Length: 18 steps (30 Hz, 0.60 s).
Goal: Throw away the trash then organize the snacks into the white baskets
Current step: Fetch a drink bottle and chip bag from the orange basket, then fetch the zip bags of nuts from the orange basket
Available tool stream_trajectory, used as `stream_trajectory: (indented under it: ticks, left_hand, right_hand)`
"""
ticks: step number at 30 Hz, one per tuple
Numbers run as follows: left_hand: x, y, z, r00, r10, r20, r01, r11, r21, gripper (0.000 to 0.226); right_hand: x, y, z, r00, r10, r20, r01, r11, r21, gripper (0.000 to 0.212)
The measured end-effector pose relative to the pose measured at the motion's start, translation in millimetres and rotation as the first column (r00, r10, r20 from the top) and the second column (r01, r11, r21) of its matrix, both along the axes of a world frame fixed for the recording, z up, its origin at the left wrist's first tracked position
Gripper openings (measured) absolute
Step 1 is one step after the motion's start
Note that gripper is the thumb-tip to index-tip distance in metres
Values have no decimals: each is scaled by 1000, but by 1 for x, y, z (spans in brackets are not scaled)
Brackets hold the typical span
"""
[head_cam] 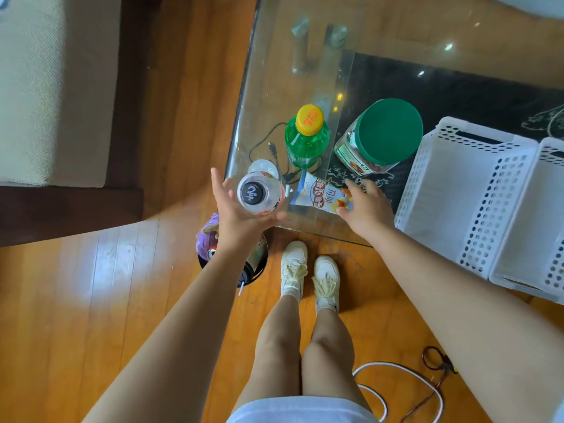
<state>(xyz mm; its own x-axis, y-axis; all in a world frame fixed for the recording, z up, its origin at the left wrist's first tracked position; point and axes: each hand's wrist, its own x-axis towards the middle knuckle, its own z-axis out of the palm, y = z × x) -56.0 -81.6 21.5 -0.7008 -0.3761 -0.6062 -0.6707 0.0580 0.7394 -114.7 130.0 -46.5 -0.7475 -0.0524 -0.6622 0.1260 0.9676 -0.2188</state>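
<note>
A clear bottle with a black cap [252, 192] stands at the near left corner of the glass table [268, 71]. My left hand [236, 215] cups it from the left, fingers spread and fairly straight, thumb under its near side. My right hand [364, 206] lies on the right end of a blue-and-white snack packet [320, 193] and pinches it between thumb and fingers. A green bottle with a yellow cap [306, 138] and a clear jar with a green lid [381, 138] stand behind the packet. Two white baskets [427, 193], [549, 178] sit at the right.
A dark round trash bin [259, 257] with a purple bag and a can in it stands on the wooden floor below my left wrist. A black cable [265, 145] lies on the glass. Cords [396, 370] trail on the floor by my feet. A sofa [36, 87] fills the left.
</note>
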Motion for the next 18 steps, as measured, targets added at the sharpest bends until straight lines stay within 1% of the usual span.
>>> stream_trajectory:
  ticks: [3,5,6,7,8,9,10,11,12,14,16,18]
  left_hand:
    - [12,-1,9,993,63,98,-63,998,-5,132]
    - [25,1,18,978,108,177,-106,994,-22,124]
    - [33,1,25,966,130,225,-127,992,-27,115]
    - [42,2,32,951,149,272,-147,989,-28,100]
    - [52,1,39,939,162,305,-167,986,-7,75]
    - [64,2,50,925,178,336,-202,979,35,48]
    - [75,4,59,911,198,363,-244,966,85,32]
    - [83,6,62,900,198,388,-266,955,130,29]
    - [95,8,71,889,205,409,-292,943,162,31]
    - [120,15,89,878,232,418,-331,926,182,32]
    - [147,22,107,862,307,404,-408,892,194,26]
    - [176,30,121,836,378,398,-483,851,205,17]
  right_hand:
    - [8,4,21,995,-93,22,95,983,-157,60]
    - [19,8,41,989,-142,37,146,958,-246,57]
    - [26,12,52,983,-174,58,183,944,-275,55]
    - [34,15,64,971,-221,91,239,924,-299,51]
    - [44,19,75,951,-277,138,307,896,-321,46]
    - [56,23,90,927,-318,197,369,866,-337,40]
    - [66,28,102,898,-357,259,431,834,-344,34]
    - [75,32,108,862,-398,314,493,801,-339,29]
    - [85,37,118,840,-413,352,525,782,-336,26]
    - [104,44,139,819,-417,393,550,766,-333,24]
    - [118,47,159,819,-396,415,540,774,-329,23]
    - [131,46,174,831,-357,426,506,803,-314,21]
